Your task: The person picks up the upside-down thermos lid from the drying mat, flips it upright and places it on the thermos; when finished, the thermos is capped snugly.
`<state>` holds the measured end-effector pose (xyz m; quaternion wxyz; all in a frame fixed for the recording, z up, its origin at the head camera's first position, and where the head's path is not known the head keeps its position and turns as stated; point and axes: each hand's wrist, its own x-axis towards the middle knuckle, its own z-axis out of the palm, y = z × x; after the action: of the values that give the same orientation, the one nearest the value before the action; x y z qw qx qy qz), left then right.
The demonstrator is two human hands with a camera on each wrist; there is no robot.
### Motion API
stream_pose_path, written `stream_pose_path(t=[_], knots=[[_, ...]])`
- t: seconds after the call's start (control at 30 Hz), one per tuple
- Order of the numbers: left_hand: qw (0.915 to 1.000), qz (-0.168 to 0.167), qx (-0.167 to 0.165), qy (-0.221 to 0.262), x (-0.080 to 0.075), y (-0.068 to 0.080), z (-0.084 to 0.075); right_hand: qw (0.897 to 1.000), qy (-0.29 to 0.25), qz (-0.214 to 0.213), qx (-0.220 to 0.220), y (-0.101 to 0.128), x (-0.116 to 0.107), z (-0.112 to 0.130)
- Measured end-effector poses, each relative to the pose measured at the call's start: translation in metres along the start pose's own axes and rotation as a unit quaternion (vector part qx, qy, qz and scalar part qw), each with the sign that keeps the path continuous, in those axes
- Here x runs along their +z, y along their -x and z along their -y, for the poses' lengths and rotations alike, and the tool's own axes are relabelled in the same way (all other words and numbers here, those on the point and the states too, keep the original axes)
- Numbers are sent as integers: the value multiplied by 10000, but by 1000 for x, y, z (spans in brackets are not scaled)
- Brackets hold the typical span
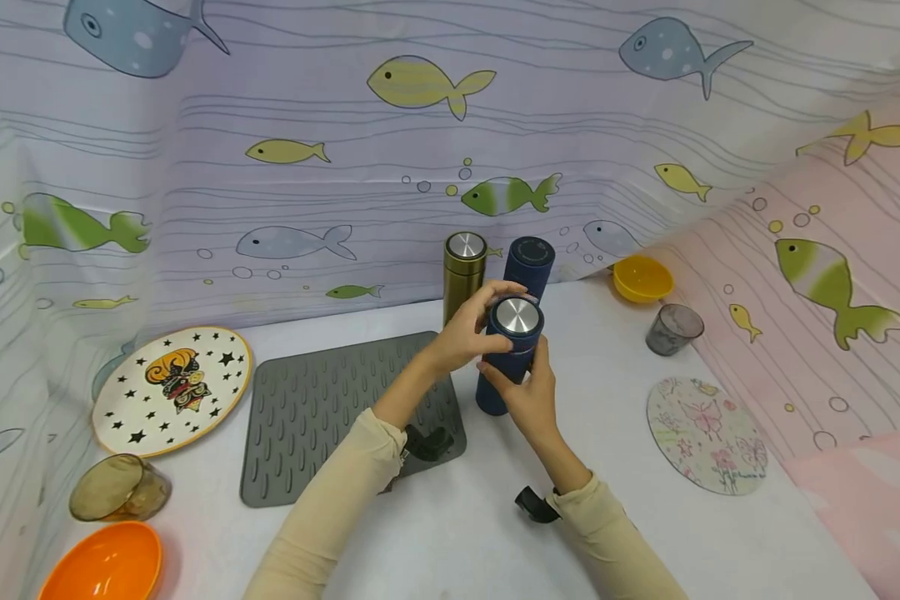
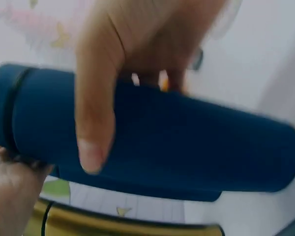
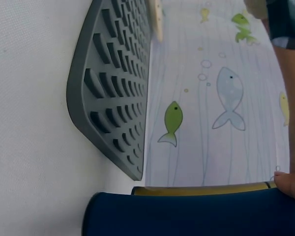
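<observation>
A navy blue thermos flask with a silver-topped lid is held between both hands, tilted slightly; whether its base touches the table I cannot tell. My left hand grips the lid, thumb on the near side, fingers round the back. Lower down, my right hand wraps the flask's body; its thumb crosses the blue side in the left wrist view. Just behind stand a gold flask and a second navy flask with a dark top. The right wrist view shows the held flask's lower body.
A grey ribbed mat lies left of the flasks. Farther left are a star-patterned plate, an amber glass and an orange bowl. To the right are a yellow bowl, a grey glass and a round floral mat.
</observation>
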<state>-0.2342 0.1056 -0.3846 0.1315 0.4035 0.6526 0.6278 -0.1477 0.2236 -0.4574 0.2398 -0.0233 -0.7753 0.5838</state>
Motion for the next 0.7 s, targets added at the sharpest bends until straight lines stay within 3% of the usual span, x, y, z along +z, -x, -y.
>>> stream_pose_path(t=[0.17,0.3,0.47,0.6,0.7], knots=[[9985,-86,-237,-496,1,1,1,10000,30,3,60,-1,1,1],[9997,56,-185,-146,1,0,2,9999,55,-24,116,-2,2,7],[9979,-68,-478,-439,1,2,5,9999,99,-29,60,-1,2,10],[9987,40,-435,244,2,4,8,9999,56,22,94,-1,1,4],[9984,-179,-501,-204,5,5,9,10000,13,36,5,-1,1,1]])
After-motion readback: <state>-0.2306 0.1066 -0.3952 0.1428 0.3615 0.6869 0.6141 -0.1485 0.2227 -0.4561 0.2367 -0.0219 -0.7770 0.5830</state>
